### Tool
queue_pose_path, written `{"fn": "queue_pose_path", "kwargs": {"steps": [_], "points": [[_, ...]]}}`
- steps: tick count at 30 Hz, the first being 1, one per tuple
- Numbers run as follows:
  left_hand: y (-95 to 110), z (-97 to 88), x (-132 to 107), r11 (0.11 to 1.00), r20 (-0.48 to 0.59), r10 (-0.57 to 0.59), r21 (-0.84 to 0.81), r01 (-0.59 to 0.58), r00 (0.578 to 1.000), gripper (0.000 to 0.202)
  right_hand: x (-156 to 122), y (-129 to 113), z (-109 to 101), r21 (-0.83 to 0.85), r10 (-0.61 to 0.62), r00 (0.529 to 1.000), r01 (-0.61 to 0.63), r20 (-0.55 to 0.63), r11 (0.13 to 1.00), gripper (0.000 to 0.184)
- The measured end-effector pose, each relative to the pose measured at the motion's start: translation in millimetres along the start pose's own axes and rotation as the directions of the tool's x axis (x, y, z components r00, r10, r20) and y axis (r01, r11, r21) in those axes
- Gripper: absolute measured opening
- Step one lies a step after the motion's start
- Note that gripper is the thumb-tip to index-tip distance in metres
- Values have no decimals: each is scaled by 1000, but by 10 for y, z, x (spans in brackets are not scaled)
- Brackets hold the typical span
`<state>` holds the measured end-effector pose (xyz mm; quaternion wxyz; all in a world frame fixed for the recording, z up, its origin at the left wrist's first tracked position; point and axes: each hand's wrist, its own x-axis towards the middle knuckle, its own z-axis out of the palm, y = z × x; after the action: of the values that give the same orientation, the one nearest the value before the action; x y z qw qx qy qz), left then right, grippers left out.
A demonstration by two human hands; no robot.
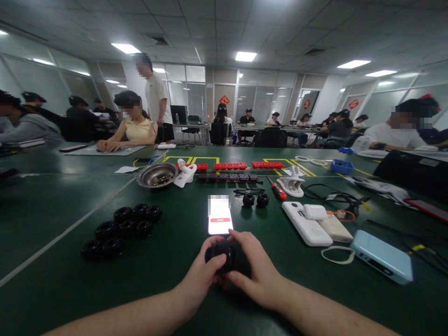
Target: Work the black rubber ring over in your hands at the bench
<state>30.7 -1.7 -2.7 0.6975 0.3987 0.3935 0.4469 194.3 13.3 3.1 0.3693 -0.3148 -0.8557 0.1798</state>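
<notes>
Both my hands meet low in the middle of the view over a small black wheel (224,255). My left hand (201,275) curls around its left side, and my right hand (257,270) wraps it from the right, fingers closed on it. Just beyond them a lit phone (219,215) lies flat on the green table (63,280). A cluster of several black tyres (121,228) sits to the left, and two more black wheels (255,200) lie past the phone.
A metal bowl (157,175), white clips (186,172), red part strips (231,165), a dark parts row (227,178) and a red screwdriver (277,188) lie farther back. White and blue power banks (381,255) with cables sit right. Several people sit around the tables.
</notes>
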Motion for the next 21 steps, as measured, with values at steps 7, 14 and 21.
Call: {"fn": "queue_pose_path", "kwargs": {"steps": [7,14,21], "points": [[43,13,2,998,21,-29,-48,30,999,58,58,5,14,-25,85,995,-83,46,996,31],[29,12,37,999,29,-50,17,50,998,48,32,-10,-25,14,19,986,-22,165,1000,56],[75,17,-12,998,43,-52,-32,54,998,66,15,-26,-12,-52,120,988,-116,93,992,36]]}}
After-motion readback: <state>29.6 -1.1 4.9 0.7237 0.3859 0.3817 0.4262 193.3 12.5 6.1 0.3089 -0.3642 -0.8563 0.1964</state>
